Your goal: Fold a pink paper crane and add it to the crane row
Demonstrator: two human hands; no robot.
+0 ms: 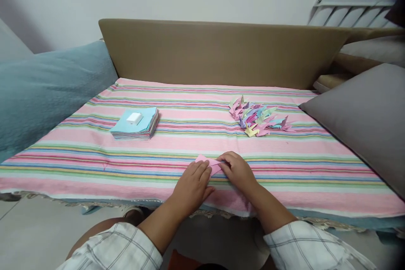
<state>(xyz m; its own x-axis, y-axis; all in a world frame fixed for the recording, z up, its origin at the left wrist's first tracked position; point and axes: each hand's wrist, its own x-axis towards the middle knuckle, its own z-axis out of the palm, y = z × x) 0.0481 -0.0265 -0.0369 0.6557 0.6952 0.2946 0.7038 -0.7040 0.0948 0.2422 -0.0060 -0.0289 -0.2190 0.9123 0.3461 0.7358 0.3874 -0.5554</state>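
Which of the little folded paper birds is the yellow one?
It's the yellow bird at the near edge of the pile, toward the right hand. Beside it are pink and purple ones instead.

White long-sleeved shirt point(123, 247) with a pattern of thin dark grid lines (a loose, windowpane-style check), its sleeves ending in plain cuffs. The hands point(193, 183) are bare, with no gloves or rings visible.
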